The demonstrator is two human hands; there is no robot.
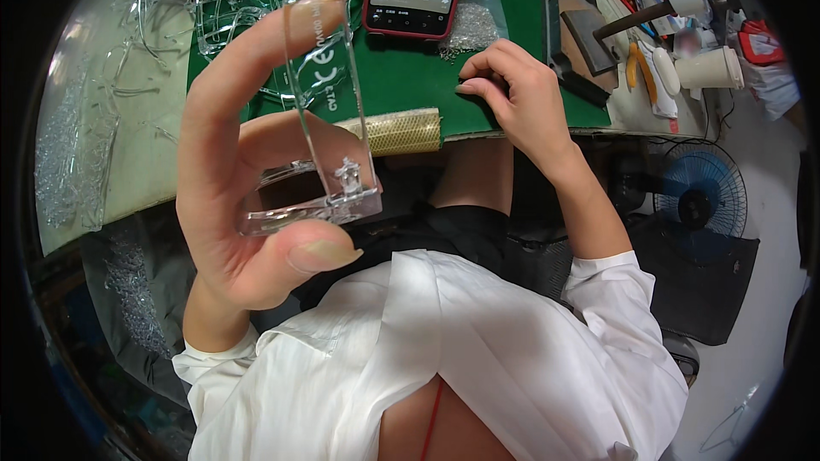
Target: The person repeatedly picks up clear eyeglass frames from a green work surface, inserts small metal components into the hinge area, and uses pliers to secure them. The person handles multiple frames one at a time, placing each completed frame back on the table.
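Note:
Close up on the left, my left hand point(231, 162) holds a clear plastic safety-glasses piece point(346, 141). Its flat, printed side arm stands upright between the bent fingers and thumb, with a hinge-like joint at the lower end meeting a short clear crosspiece. My right hand point(517, 90) rests over the green mat point(342, 51) near its front edge, thumb and forefinger pinched together. Whatever lies between those fingertips is too small to make out. Just beyond them is a clear bag point(475, 21) of tiny shiny parts, some loose at its mouth.
A red-cased phone point(413, 0) lies at the back. Clear glasses frames point(226, 0) are heaped at the left. A gold mesh-patterned roll point(406, 131) lines the front edge. Right stand a metal bench tool point(582, 43), yellow-handled pliers point(641, 68), a white cup point(711, 68) and a fan point(699, 196).

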